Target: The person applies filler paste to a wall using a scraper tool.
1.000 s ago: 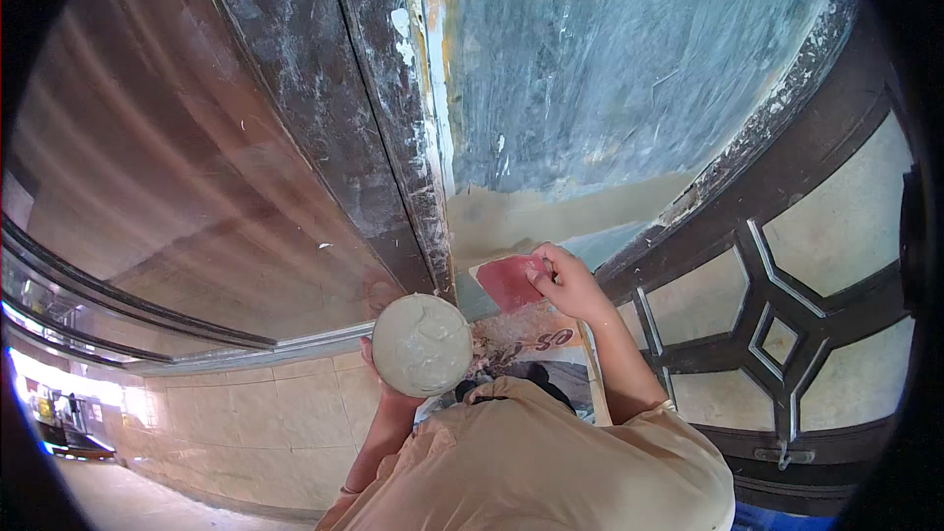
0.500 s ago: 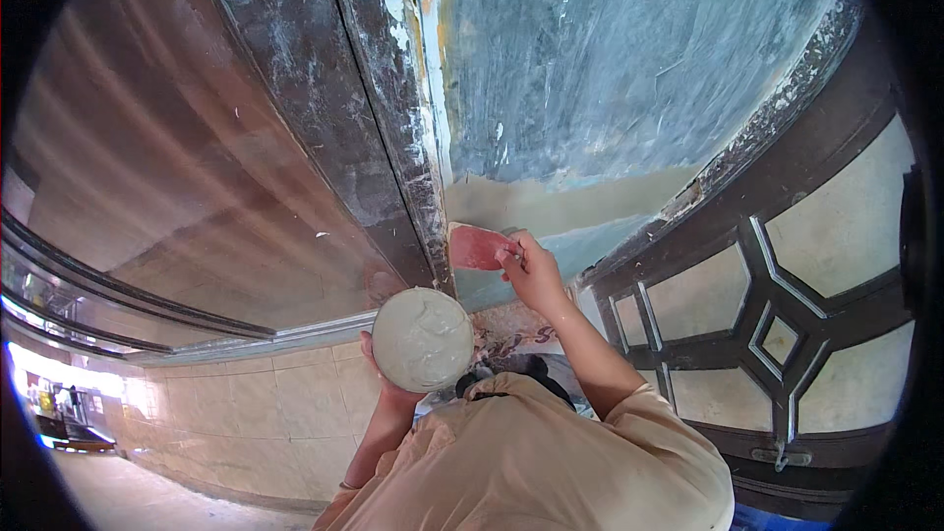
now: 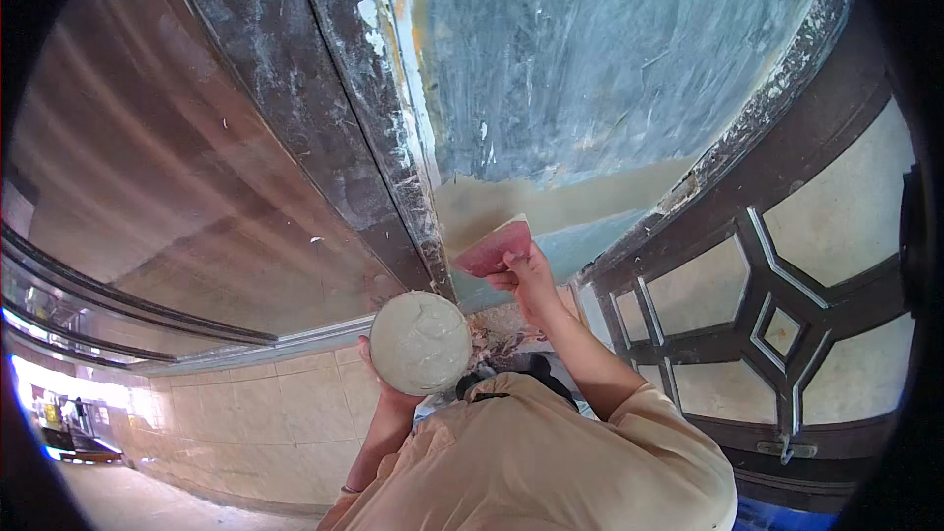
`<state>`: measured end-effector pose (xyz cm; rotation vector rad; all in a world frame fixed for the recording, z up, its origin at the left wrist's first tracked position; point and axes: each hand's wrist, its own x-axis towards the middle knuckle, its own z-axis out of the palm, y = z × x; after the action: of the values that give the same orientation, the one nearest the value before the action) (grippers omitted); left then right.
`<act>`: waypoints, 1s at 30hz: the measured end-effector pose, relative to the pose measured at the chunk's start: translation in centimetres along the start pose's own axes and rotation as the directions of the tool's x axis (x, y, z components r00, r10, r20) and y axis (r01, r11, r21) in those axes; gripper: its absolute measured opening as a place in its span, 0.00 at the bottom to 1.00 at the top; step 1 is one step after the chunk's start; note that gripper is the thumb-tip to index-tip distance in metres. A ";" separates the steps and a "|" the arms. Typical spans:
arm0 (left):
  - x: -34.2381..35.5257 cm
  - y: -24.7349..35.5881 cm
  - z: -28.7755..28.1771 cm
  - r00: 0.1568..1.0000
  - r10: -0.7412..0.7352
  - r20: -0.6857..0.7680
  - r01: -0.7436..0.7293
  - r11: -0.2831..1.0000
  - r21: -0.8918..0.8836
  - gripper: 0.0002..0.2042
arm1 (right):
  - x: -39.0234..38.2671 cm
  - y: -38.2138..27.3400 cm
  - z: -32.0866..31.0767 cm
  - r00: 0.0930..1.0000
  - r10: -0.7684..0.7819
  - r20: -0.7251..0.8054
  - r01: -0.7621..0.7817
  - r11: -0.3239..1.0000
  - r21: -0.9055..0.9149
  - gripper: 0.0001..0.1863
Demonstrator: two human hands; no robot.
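Note:
My right hand (image 3: 527, 278) grips a flat red putty scraper (image 3: 495, 248), its blade tilted against or just off the wall near the left corner. Behind the blade runs a band of wet grey-beige putty (image 3: 580, 199) across the lower part of the blue-grey wall (image 3: 610, 59). My left hand (image 3: 385, 379) supports a round container of pale putty (image 3: 421, 342) from its left and underside. Most of the left fingers are hidden beneath it. The putty in the container has a ridged, smeared surface.
A dark wooden frame (image 3: 364, 128) with paint splotches borders the wall on the left, beside a brown glossy panel (image 3: 187, 157). On the right stands a dark door (image 3: 733, 265) with pale panes and a metal latch (image 3: 787, 448). Beige tiles (image 3: 265, 413) lie low on the left.
The scraper has turned in my right hand, its upper corner now tilting up to the right. The head view has shifted slightly; the left hand still holds the container.

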<state>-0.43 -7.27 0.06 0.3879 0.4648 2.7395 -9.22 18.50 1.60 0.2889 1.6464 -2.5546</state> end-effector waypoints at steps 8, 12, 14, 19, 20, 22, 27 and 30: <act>-1.2 -0.1 -1.4 0.962 -0.028 -0.271 0.056 0.994 0.095 0.45 | 2.0 0.0 3.7 0.995 -0.024 -0.095 0.050 0.957 0.285 0.13; -1.3 0.3 -0.9 0.948 -0.015 -0.317 0.090 0.971 0.222 0.47 | 1.9 8.0 -0.8 0.960 0.118 -0.254 -0.031 0.947 0.321 0.13; -1.8 0.5 -0.9 0.941 -0.024 -0.337 0.110 0.964 0.240 0.47 | 1.3 11.4 -3.0 0.874 0.387 -0.294 -0.270 0.890 0.368 0.15; -1.4 0.3 0.0 0.888 -0.029 -0.459 0.131 0.973 0.191 0.47 | 0.9 5.1 1.9 0.965 0.214 -0.153 -0.155 0.932 0.328 0.16; -1.1 0.2 -0.1 0.882 0.000 -0.471 0.120 0.967 0.225 0.48 | 1.3 3.7 2.8 0.991 0.097 -0.091 -0.063 0.945 0.322 0.16; -0.9 -0.1 -0.5 0.876 0.029 -0.482 0.112 0.959 0.261 0.49 | 2.4 2.1 3.8 0.996 0.038 -0.081 -0.014 0.960 0.280 0.16; -0.8 -0.5 -1.5 0.878 -0.037 -0.477 0.097 0.990 0.102 0.50 | 2.9 6.8 0.2 0.962 0.152 -0.226 -0.082 0.953 0.293 0.15; -0.8 -0.7 -1.0 0.952 -0.060 -0.299 0.101 0.987 0.126 0.47 | 1.5 13.2 -4.5 0.902 0.306 -0.304 -0.210 0.927 0.310 0.16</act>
<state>0.17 -7.18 -1.24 -0.0109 0.7349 2.7013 -7.90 17.12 -12.32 0.9653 1.2255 -2.6188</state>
